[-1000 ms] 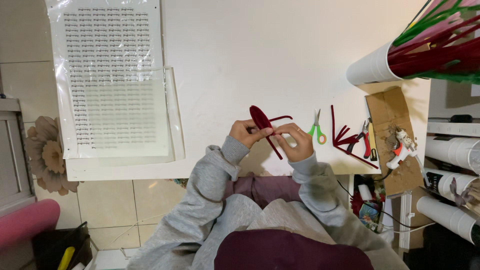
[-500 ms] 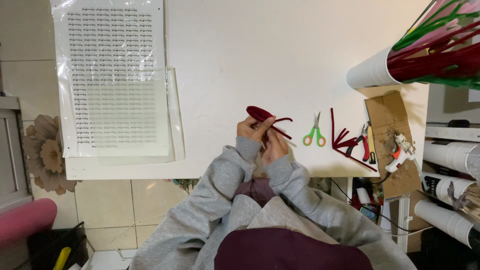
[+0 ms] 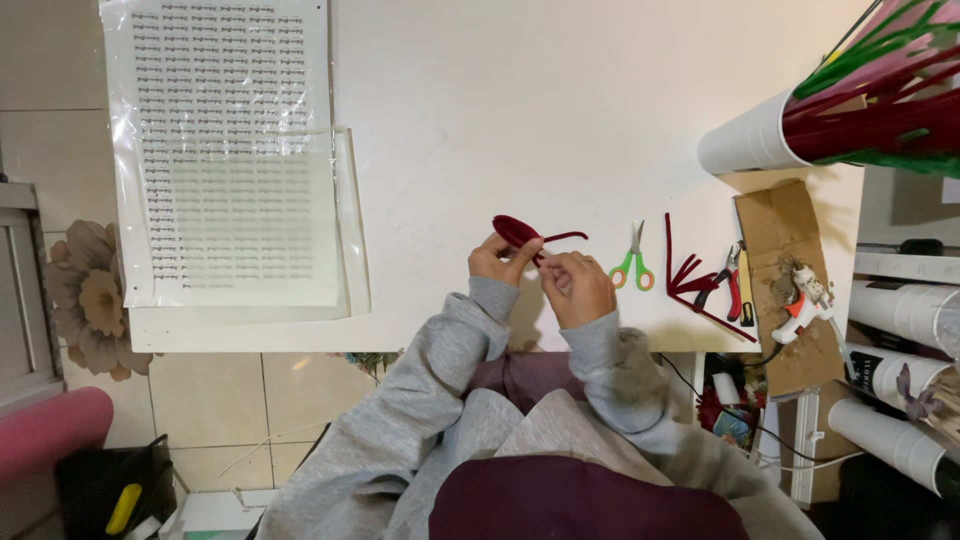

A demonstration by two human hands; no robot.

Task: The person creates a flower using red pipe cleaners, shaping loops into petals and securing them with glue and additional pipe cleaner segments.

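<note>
both hands (image 3: 540, 272) pinched on dark-red pipe cleaner (image 3: 522, 232)

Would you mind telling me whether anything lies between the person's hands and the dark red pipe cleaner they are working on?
Nothing does: the left hand and right hand both already hold the dark red pipe cleaner above the white table. The green scissors lie apart, to the right.

Single head view, looking steeply down from above onto white table (image 3: 480, 150), moderately near; no second view.
</note>
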